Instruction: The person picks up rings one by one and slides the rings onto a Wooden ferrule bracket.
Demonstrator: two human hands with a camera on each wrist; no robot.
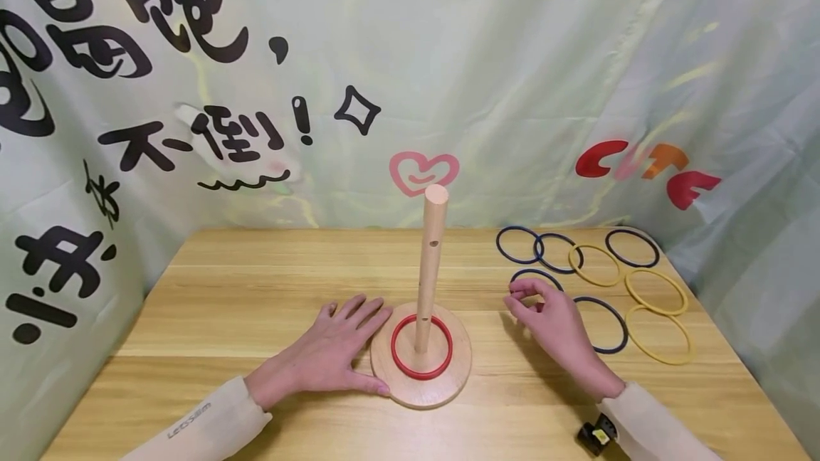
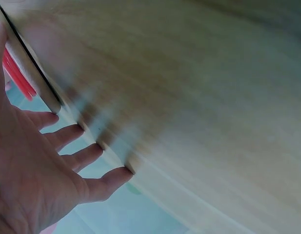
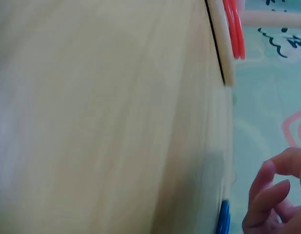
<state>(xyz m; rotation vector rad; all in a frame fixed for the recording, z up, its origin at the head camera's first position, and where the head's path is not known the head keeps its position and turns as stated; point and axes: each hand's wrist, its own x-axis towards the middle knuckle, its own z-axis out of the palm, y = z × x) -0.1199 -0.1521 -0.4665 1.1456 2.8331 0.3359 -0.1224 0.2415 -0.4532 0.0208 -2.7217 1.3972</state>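
Note:
A wooden post (image 1: 433,247) stands upright on a round wooden base (image 1: 419,395). Red rings (image 1: 421,378) lie on the base around the post's foot; the right wrist view shows the red rings (image 3: 235,34) stacked. My left hand (image 1: 327,354) rests on the table with fingers spread, thumb and fingertips at the base's left edge. To the right of the post, my right hand (image 1: 557,326) hovers with loosely bent fingers, nothing between thumb and fingertips. Just behind those fingertips lies a blue ring (image 1: 537,270), its near part hidden by the hand.
Several more rings lie at the right of the wooden table (image 1: 256,269): overlapping blue rings (image 1: 519,227) at the back, a dark blue ring (image 1: 625,333) beside my right wrist, and yellow rings (image 1: 687,301) farther right. A printed curtain (image 1: 512,91) hangs behind the table.

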